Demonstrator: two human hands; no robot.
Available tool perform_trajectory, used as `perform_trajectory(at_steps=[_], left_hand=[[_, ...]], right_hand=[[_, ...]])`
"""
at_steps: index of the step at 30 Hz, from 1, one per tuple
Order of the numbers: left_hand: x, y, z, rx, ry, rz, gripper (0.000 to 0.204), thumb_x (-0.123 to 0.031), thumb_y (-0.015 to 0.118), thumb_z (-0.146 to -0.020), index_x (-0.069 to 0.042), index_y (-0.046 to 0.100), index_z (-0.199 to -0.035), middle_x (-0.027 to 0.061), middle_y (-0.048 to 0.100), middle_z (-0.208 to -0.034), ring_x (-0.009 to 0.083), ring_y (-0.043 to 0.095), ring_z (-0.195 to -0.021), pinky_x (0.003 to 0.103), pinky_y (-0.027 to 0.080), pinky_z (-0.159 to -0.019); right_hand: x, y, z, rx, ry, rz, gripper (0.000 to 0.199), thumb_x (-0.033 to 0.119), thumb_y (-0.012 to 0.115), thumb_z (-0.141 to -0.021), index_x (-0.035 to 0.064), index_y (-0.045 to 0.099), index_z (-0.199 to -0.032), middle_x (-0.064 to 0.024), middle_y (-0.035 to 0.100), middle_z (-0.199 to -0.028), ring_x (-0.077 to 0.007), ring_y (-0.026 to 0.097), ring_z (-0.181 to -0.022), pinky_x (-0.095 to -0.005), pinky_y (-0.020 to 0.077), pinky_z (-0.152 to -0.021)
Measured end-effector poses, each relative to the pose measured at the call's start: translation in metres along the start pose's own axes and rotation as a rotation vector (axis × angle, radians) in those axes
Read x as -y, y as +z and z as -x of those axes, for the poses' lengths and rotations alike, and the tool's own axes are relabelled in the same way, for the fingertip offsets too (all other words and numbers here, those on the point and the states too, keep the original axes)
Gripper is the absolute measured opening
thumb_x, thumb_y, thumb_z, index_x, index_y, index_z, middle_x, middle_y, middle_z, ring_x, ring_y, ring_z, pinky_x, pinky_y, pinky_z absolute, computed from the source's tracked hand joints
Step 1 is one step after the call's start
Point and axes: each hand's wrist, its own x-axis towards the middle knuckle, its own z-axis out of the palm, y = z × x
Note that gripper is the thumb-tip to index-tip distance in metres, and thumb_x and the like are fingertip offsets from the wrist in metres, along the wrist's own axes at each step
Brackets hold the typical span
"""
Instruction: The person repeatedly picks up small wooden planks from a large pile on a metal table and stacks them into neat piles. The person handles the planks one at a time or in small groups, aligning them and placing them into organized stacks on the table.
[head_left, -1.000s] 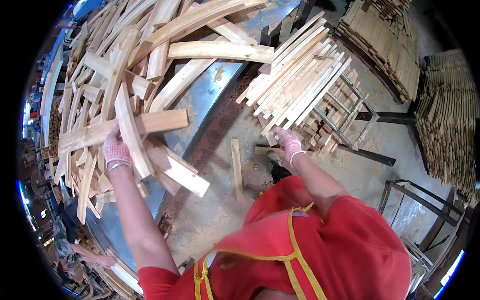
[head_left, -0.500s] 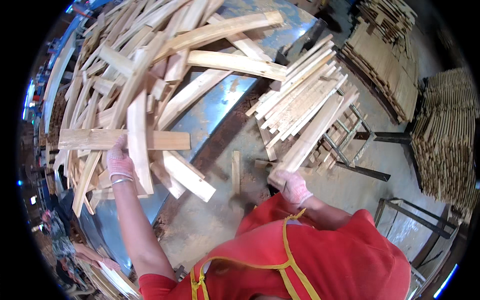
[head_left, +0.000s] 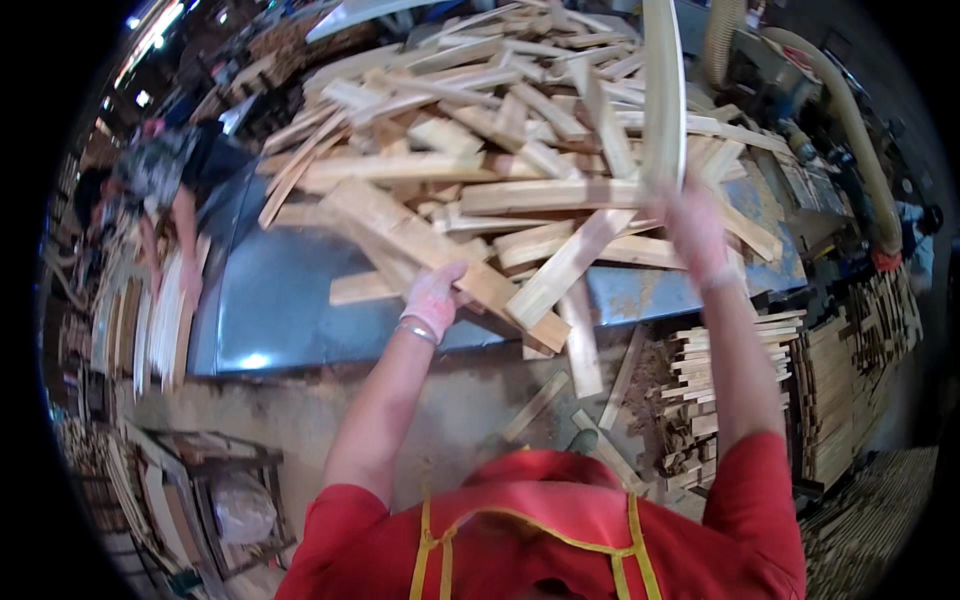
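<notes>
My left hand (head_left: 435,303), in a pale pink-white work glove with a bracelet at the wrist, is closed on the near edge of a flat wooden board (head_left: 395,230) that lies slantwise over the front of the pile. My right hand (head_left: 695,235), gloved alike and smeared by motion, grips the near end of a long, slightly curved wooden board (head_left: 663,90), which points away over the pile's right part. Between my hands, a shorter wooden piece (head_left: 570,265) lies tilted at the pile's front. Many loose boards (head_left: 450,130) heap up beyond both hands.
The pile rests on a blue metal table (head_left: 290,310). Stacked strips (head_left: 705,365) stand at the right by my arm, with a larger board stack (head_left: 845,390) beyond. A person (head_left: 165,190) handles boards at the left. A hose (head_left: 860,140) curves at the far right; offcuts lie on the floor.
The view has swung left toward the table. My right hand has moved from the strip stack at the right to over the pile, a long board in its grip. My left hand still holds a board.
</notes>
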Motion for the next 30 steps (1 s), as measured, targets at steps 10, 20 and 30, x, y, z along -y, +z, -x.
perform_trajectory(at_steps=[10,20,30], left_hand=[[-0.038,-0.082,0.085,-0.023,0.011,0.085,0.033,-0.007,0.071,-0.093,-0.001,0.058,-0.123,0.0112,0.069,-0.107,0.0237,0.072,-0.08,0.032,0.062,-0.052],[-0.082,-0.214,0.096,-0.501,0.026,0.227,0.021,-0.02,0.073,-0.09,-0.006,0.067,-0.106,0.006,0.071,-0.09,0.0197,0.069,-0.073,0.033,0.054,-0.057],[-0.155,-0.323,-0.016,-0.512,0.124,-0.914,0.04,-0.024,0.073,-0.088,0.005,0.068,-0.114,0.0171,0.072,-0.103,0.0249,0.071,-0.091,0.04,0.058,-0.078]], right_hand=[[-0.19,0.126,0.046,-0.287,0.524,-0.335,0.053,0.041,0.075,-0.092,0.013,0.06,-0.135,-0.002,0.058,-0.104,-0.0163,0.056,-0.094,-0.0323,0.0445,-0.08],[-0.186,0.193,0.009,-0.151,0.551,-0.906,0.052,0.01,0.067,-0.098,0.0101,0.047,-0.146,-0.01,0.061,-0.129,-0.0316,0.063,-0.117,-0.0514,0.0537,-0.103],[-0.124,0.363,0.086,0.234,0.668,-0.917,0.067,0.003,0.079,-0.088,0.0135,0.047,-0.146,-0.0054,0.061,-0.126,-0.0255,0.065,-0.113,-0.0498,0.0547,-0.104]])
